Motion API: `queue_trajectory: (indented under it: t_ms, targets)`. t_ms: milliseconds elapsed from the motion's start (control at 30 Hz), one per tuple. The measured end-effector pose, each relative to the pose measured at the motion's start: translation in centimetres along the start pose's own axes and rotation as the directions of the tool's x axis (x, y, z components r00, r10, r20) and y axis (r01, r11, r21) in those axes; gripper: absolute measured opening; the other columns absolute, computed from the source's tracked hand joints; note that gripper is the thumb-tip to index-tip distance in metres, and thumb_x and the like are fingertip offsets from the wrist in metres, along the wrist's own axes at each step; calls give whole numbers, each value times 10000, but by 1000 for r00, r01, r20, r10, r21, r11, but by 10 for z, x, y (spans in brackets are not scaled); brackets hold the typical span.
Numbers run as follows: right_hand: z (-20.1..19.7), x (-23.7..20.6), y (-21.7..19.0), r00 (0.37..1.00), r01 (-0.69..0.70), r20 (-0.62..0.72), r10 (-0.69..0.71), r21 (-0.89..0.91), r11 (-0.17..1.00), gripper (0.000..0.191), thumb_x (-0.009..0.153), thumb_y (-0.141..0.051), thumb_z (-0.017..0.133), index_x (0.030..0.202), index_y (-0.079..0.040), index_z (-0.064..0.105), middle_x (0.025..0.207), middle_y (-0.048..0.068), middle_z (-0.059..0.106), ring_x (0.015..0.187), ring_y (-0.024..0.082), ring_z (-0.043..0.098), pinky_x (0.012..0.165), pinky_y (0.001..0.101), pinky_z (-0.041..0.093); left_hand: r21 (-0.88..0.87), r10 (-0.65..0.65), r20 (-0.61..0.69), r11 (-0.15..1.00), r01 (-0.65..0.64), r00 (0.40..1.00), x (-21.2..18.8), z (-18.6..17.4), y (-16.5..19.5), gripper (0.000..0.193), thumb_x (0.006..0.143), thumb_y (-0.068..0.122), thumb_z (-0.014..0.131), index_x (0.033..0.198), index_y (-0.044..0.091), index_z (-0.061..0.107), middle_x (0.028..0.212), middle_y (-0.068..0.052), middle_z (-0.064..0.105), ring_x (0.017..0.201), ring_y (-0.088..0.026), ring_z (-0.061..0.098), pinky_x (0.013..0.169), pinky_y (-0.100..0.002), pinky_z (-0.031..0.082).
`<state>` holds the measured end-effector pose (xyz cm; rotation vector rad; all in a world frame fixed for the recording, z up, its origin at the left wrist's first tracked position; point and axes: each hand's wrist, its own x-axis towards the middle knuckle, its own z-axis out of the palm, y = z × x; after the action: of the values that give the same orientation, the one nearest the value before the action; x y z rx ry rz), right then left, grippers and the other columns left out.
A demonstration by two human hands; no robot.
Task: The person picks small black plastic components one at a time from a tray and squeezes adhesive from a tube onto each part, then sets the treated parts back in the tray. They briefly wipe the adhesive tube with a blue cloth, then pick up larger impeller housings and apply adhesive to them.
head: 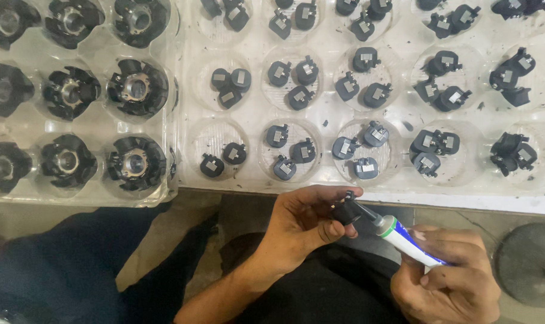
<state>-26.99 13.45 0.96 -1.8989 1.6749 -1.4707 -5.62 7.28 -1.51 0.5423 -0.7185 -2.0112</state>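
Observation:
My left hand (302, 225) pinches a small black plastic part (346, 210) between thumb and fingers, just below the edge of the white tray. My right hand (449, 273) grips a white tube with a green collar and blue band (404, 237). The tube's dark nozzle touches the small part. Both hands hover over my lap, near the table's front edge.
A white tray (254, 174) with round pockets holds several small black parts with grey squares (284, 150). To its left, a clear tray (104, 195) carries several larger black round housings (134, 162). A grey round disc (530, 264) lies at the lower right.

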Motion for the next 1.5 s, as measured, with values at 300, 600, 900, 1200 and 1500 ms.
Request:
queue_trajectory:
  t_ms: [300, 600, 900, 1200, 1500]
  targets:
    - [-2, 7, -11, 996, -68, 55, 69, -23, 997, 428, 653, 159, 749, 758, -106, 429, 902, 175, 667, 946, 329, 740, 858, 430, 662, -109, 8, 20, 994, -6, 1000, 1, -3, -6, 458, 981, 181, 788, 1358, -30, 637, 1217, -107, 728, 959, -160, 699, 913, -344, 616]
    - [-2, -4, 3, 988, -129, -62, 139, 144, 981, 447, 916, 101, 830, 930, -115, 439, 1006, 156, 703, 956, 229, 731, 826, 271, 585, 291, 223, -57, 936, -198, 973, 0, -7, 33, 456, 926, -17, 829, 1353, 11, 671, 1143, -95, 727, 1019, -146, 707, 917, -315, 623]
    - [3, -25, 26, 974, -184, -116, 193, 88, 979, 441, 891, 108, 816, 927, -85, 422, 1001, 230, 684, 896, 247, 712, 763, 275, 548, 973, 591, 15, -195, 125, 807, -4, -40, 148, 407, 795, -18, 815, 1179, 98, 751, 964, -86, 723, 847, -204, 740, 738, -337, 579]
    - [9, -24, 26, 984, -155, -63, 164, 130, 979, 434, 953, 95, 823, 912, -94, 435, 1025, 218, 681, 949, 227, 712, 818, 270, 589, 855, 452, 90, -492, 164, 887, 13, -82, 150, 394, 726, 27, 782, 1099, 151, 800, 922, -89, 602, 927, -311, 630, 778, -459, 516]
    - [8, -25, 29, 991, -119, -45, 125, 126, 985, 449, 969, 66, 854, 925, -96, 437, 1011, 219, 677, 955, 239, 732, 833, 279, 604, 804, 360, 68, -572, 162, 931, 23, -91, 152, 411, 668, 26, 782, 1051, 170, 808, 905, -85, 624, 943, -316, 628, 777, -457, 525]
